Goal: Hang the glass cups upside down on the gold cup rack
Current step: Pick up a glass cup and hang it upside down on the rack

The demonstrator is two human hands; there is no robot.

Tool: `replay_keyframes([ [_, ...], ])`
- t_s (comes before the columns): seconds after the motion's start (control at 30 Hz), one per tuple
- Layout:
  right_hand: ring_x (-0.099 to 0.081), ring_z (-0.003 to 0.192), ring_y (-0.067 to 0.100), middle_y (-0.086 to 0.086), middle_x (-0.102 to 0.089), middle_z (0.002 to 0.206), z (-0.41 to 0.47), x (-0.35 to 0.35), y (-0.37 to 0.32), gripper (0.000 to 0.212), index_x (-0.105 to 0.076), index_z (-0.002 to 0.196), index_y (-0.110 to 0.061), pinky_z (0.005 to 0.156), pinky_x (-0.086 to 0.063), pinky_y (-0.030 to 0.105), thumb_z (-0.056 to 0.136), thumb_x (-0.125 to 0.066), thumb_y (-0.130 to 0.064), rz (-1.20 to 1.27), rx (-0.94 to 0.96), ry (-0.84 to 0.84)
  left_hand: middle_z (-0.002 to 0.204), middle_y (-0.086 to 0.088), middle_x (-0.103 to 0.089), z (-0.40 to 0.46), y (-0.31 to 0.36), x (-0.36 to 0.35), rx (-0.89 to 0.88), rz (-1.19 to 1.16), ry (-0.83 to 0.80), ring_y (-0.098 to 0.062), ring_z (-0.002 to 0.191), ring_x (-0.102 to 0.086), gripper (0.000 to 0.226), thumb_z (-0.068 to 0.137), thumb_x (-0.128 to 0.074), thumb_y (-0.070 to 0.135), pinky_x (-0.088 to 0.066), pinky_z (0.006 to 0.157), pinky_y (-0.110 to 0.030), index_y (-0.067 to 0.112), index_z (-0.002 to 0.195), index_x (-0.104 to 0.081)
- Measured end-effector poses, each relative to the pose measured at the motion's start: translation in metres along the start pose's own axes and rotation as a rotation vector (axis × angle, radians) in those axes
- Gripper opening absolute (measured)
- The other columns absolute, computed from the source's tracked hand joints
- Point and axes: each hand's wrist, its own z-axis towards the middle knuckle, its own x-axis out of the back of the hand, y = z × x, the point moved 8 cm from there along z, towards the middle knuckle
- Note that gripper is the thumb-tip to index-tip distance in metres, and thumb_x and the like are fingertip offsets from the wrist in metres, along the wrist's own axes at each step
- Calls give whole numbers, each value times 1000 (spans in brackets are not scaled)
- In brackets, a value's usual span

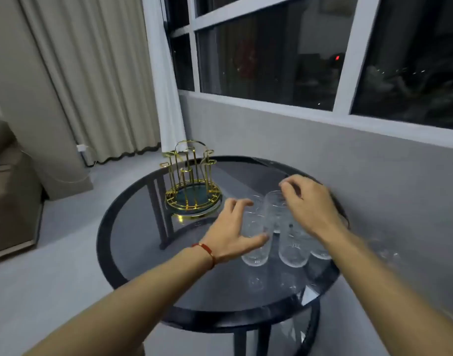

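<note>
A round table (143,242) with a dark smoked-glass top and a thick black rim stands by a grey wall under a window (271,60), with pale curtains (91,73) hanging to the left. On the far left part of the tabletop stands the gold cup rack (192,181), a cage of thin shiny wire posts rising from a ringed round base; none of its pegs carries a cup. To its right, well apart from it, a cluster of clear glass cups (293,250) stands close together, smooth, tall and rounded at the bottom, blurred at the edges so that their number cannot be told. Both hands are at this cluster. The left hand (233,232), with a thin red cord (206,251) at the wrist, is spread wide, thumb and fingers on either side of the nearest left cup (255,240), at or very near the glass but not closed on it. The right hand (310,204) hovers over the taller cup (274,206) at the back, fingers curled loosely down to its rim; whether they touch it cannot be told.
</note>
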Motion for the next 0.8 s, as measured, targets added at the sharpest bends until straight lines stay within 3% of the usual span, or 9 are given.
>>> replay_keyframes([
  [0.1,-67,79,14,-2,-76,89,-41,1,17,18,-75,100,-23,71,-51,34,103,-57,-23,228,-63,156,136,-4,-38,-5,1,-14,71,-12,38,-21,126,-46,92,76,-78,50,-40,106,-29,20,147,-30],
  [0.2,-70,75,15,-5,-76,80,-66,-13,23,16,-75,93,-25,70,-55,38,100,-61,-24,308,-105,132,131,-8,-52,-3,-2,-13,147,-53,99,-23,122,-53,96,72,-84,41,-47,104,-36,18,149,-32],
  [0.23,-71,77,12,-6,-77,82,-64,-19,20,15,-76,93,-25,72,-57,37,99,-63,-25,315,-95,102,128,-7,-54,-3,-6,-10,158,-52,122,-21,118,-55,95,71,-85,42,-49,101,-36,18,148,-34],
  [0.33,-68,92,-3,-15,-78,104,-59,-34,0,19,-81,107,-28,73,-51,11,99,-64,-27,271,-14,-20,121,2,-57,-15,-18,18,221,-151,288,-11,107,-56,88,68,-80,53,-49,89,-23,21,143,-45],
  [0.4,-64,110,-9,-18,-70,132,-58,-51,-16,32,-74,131,-30,91,-48,7,102,-61,-31,241,58,-125,113,4,-61,-22,-34,44,302,-353,448,-6,100,-59,82,65,-75,59,-50,82,-19,28,137,-50],
  [0.5,-36,142,-13,-29,-41,157,-55,-84,-38,56,-42,162,-37,114,-30,14,107,-51,-43,261,97,-253,116,-5,-67,-24,-60,64,415,-707,544,-19,107,-65,75,66,-73,57,-59,87,-43,26,133,-57],
  [0.6,-37,149,1,-18,-43,163,-30,-104,-50,61,-31,165,-40,114,-30,21,107,-42,-53,301,11,-266,108,-7,-73,-13,-70,57,415,-1127,505,-22,100,-69,47,71,-71,48,-60,81,-42,16,105,-72],
  [0.7,-59,120,16,-6,-59,126,13,-113,-58,58,-40,157,-41,109,-48,41,102,-52,-55,302,-41,-253,104,-13,-70,2,-83,60,437,-1368,550,-28,97,-66,30,81,-71,36,-55,82,-46,15,102,-73],
  [0.8,-77,95,11,-4,-68,128,52,-111,-59,60,-54,141,-35,92,-64,49,89,-70,-61,396,-116,-282,116,-17,-72,19,-92,62,434,-1430,540,-33,107,-68,39,95,-65,36,-57,90,-54,6,120,-68],
])
